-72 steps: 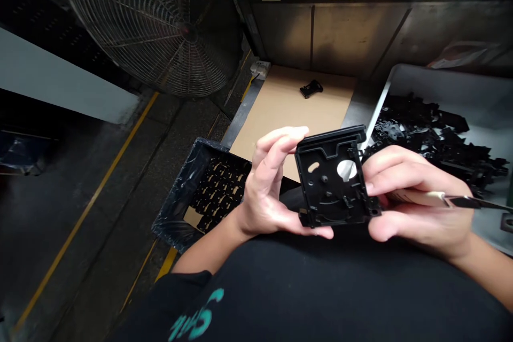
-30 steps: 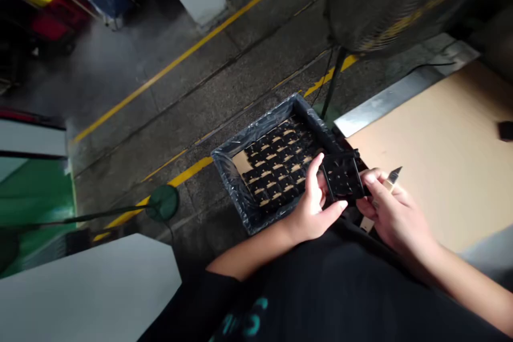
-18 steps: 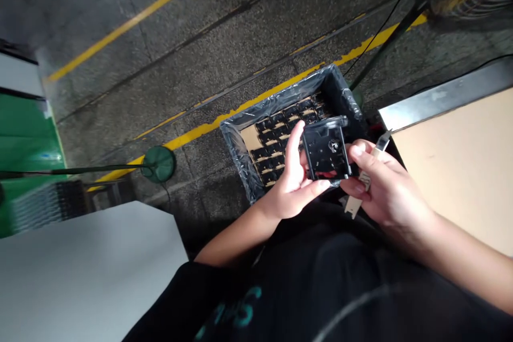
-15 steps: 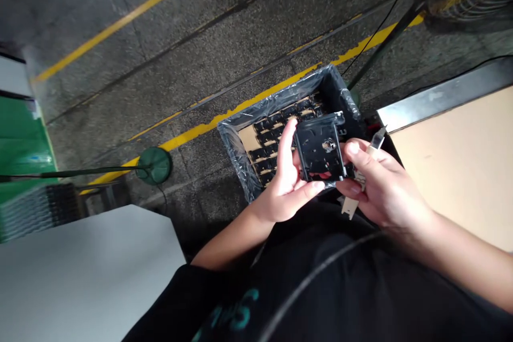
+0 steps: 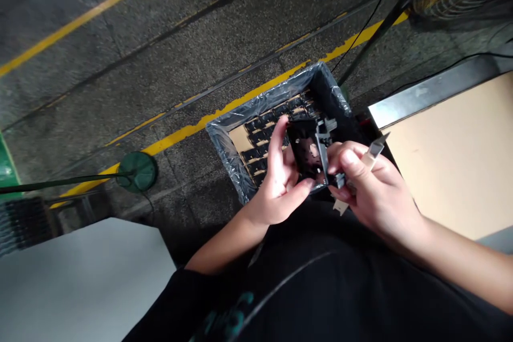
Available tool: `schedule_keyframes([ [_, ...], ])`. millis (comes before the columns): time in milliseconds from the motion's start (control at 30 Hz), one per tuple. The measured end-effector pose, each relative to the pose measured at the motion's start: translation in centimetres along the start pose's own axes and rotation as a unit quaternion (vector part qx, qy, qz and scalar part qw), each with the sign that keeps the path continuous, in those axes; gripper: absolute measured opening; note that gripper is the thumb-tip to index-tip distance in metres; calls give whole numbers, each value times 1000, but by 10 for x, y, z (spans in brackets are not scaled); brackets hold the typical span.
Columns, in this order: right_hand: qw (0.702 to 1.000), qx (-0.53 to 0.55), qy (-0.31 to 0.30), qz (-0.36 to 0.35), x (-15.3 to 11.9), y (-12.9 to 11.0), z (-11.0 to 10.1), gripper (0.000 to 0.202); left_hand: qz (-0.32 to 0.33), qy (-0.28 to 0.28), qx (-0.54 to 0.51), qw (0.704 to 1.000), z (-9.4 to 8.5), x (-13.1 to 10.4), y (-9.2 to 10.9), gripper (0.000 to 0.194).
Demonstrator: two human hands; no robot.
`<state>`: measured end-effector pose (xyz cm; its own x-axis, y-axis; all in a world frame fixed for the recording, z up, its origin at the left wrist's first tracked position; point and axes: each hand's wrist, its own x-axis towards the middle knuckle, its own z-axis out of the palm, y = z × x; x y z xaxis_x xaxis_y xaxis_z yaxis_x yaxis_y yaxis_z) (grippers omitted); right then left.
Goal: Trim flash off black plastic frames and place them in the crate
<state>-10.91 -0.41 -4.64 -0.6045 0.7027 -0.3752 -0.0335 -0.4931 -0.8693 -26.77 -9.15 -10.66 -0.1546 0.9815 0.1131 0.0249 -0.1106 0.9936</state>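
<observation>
A black plastic part (image 5: pixel 305 150), a square frame with openings and small clips along one edge, is held between both hands above the bin. My left hand (image 5: pixel 280 181) grips its left side, thumb at the lower edge and index finger stretched along the upper corner. My right hand (image 5: pixel 371 184) pinches its right edge with the fingertips. Tucked in the right palm is a utility knife (image 5: pixel 372 156) with a pale handle, its blade pointing up and right. Below lies the plastic-lined bin (image 5: pixel 224 144), where rows of similar black parts (image 5: pixel 260 133) rest on cardboard.
At the right stands a table with a tan board (image 5: pixel 452 160) and metal edge. A grey-white surface (image 5: pixel 92 272) lies at lower left. Fans on stands appear upper right, their cables crossing the floor; a round green base (image 5: pixel 137 172) stands left. Yellow lines mark the floor.
The black part has been turned in my hands, so its clipped right edge now faces up more. The view has shifted slightly; both hands still hold the part.
</observation>
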Motion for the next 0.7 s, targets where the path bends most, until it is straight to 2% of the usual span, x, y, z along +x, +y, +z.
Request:
schedule_keyframes([
  [67,993,-100,-17,-57,2,3,0,29,-36,1,-62,997,2,-2,-7,95],
  [133,976,-188,-33,-108,6,8,0,25,-83,-5,-177,981,6,-6,-14,94],
  [200,961,-242,-52,-126,12,18,-1,21,-128,-3,-287,949,9,-10,-23,88],
  [267,952,-273,-72,-116,18,33,-2,17,-172,11,-337,926,12,-14,-40,85],
  [333,951,-289,-72,-88,22,52,-6,13,-228,51,-300,925,11,-16,-67,80],
  [400,953,-299,-43,-36,24,70,-14,12,-298,105,-182,931,1,-14,-106,68],
  [433,952,-306,-28,-5,24,78,-19,14,-333,133,-83,930,-9,-12,-129,60],
  [500,946,-321,-11,48,22,93,-30,19,-368,163,12,915,-39,-7,-177,57],
  [567,939,-332,-16,94,20,105,-42,24,-393,181,104,895,-79,-2,-221,70],
  [633,933,-335,-30,131,18,117,-51,29,-411,183,202,870,-120,2,-259,78],
  [700,929,-328,-38,166,17,129,-57,34,-422,169,285,844,-156,2,-288,76],
])
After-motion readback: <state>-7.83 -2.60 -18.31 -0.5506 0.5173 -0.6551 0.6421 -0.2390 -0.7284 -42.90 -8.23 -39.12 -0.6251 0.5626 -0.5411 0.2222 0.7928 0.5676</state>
